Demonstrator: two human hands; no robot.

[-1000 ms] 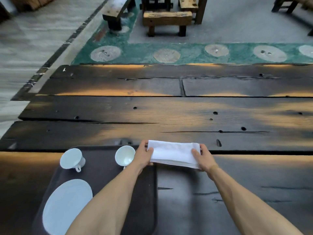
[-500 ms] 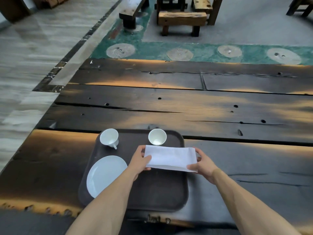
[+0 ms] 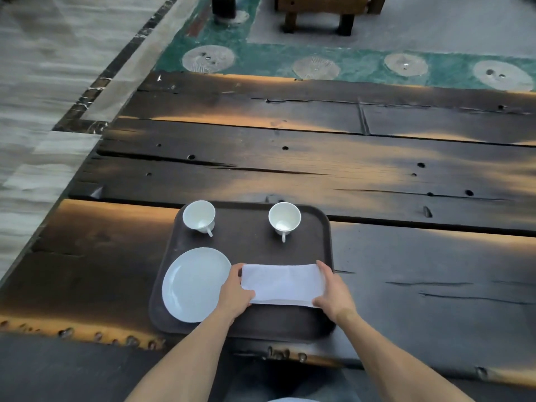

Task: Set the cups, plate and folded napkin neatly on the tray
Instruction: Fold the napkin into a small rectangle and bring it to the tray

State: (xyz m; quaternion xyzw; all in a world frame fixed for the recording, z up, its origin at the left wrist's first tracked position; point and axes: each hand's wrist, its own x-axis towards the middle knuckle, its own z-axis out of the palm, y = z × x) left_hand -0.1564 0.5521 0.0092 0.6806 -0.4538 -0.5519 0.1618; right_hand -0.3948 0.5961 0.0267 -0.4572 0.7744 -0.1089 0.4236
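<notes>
A dark brown tray (image 3: 249, 250) lies on the wooden table near its front edge. Two white cups stand upright at the tray's far side: one at the left (image 3: 199, 217), one at the right (image 3: 284, 220). A white plate (image 3: 194, 284) lies on the tray's near left. The folded white napkin (image 3: 282, 284) sits on the tray's near right, beside the plate. My left hand (image 3: 235, 291) grips the napkin's left end and my right hand (image 3: 332, 291) grips its right end.
The dark plank table (image 3: 319, 169) stretches far and right of the tray, with cracks and small holes. Its left edge drops to a pale floor (image 3: 43, 82). A wooden bench (image 3: 319, 13) and green tiled strip (image 3: 348, 65) lie beyond the table.
Both hands carried the napkin from the table right of the tray onto the tray's near right part. The view shifted, bringing the whole tray into sight.
</notes>
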